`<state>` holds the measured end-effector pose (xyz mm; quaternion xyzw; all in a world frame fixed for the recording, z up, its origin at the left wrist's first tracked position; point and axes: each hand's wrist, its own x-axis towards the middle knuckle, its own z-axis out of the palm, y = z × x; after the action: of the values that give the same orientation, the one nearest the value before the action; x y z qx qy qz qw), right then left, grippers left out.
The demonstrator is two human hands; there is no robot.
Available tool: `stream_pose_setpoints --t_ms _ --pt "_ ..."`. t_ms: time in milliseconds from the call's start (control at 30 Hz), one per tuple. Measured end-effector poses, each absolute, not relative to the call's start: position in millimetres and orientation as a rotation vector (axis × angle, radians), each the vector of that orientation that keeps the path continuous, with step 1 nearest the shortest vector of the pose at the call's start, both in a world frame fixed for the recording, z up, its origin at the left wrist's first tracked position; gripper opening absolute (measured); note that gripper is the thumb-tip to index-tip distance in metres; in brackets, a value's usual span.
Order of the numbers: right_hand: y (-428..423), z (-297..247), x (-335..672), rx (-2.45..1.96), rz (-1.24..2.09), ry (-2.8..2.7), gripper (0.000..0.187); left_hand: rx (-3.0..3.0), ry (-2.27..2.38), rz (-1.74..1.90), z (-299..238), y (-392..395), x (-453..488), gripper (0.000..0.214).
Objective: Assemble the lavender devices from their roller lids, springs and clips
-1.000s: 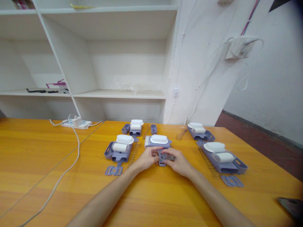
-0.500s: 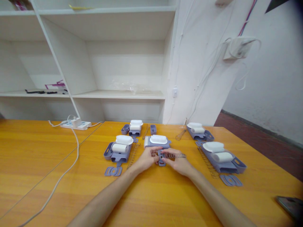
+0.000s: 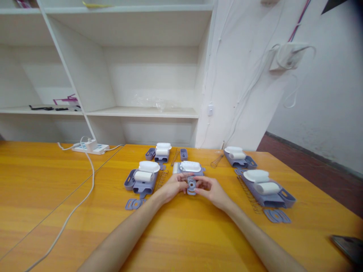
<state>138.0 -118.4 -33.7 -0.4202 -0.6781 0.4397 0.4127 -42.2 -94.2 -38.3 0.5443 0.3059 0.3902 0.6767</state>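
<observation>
My left hand point(image 3: 173, 186) and my right hand point(image 3: 210, 189) meet over the middle of the orange table point(image 3: 181, 234), both pinching a small purple plastic part point(image 3: 191, 184) with a round ring in it, held upright between the fingertips. Just behind it stands a purple holder with a white brush top point(image 3: 189, 167). No spring shows in my hands now.
Purple holders with white rollers lie at the left point(image 3: 142, 177), the back point(image 3: 162, 152), the back right point(image 3: 239, 156) and the right point(image 3: 266, 188). Loose springs point(image 3: 250, 196) and flat purple plates point(image 3: 135, 204) lie beside them. A white power strip point(image 3: 90, 147) trails its cable leftward. A dark phone point(image 3: 348, 247) lies at the right edge.
The spring that stretched out to the right of the purple part half a second ago is out of sight. The part now stands upright, lifted a little toward the brush holder.
</observation>
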Motion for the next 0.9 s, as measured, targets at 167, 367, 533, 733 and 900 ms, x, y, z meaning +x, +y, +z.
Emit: stream_pose_setpoints --t_ms 167,367,533,733,900 --pt "-113.0 -37.0 137.6 -1.02 1.199 -1.573 0.027 1.202 0.648 0.891 -42.9 -93.3 -41.9 0.065" --pt "-116.1 -30.1 136.4 -1.022 1.258 -1.455 0.026 1.17 0.587 0.918 -44.8 -93.2 -42.6 0.061" --pt "-118.6 -29.8 138.8 -1.069 1.31 -1.411 0.029 1.143 0.576 0.917 -41.7 -94.8 -43.5 0.062" --pt "-119.8 -33.5 138.5 -1.124 1.504 -1.344 0.032 1.154 0.572 0.91 -40.5 -97.0 -44.2 0.063" --pt "-122.2 -34.0 135.2 -1.165 1.532 -1.331 0.022 1.154 0.558 0.946 -37.1 -100.3 -43.4 0.064"
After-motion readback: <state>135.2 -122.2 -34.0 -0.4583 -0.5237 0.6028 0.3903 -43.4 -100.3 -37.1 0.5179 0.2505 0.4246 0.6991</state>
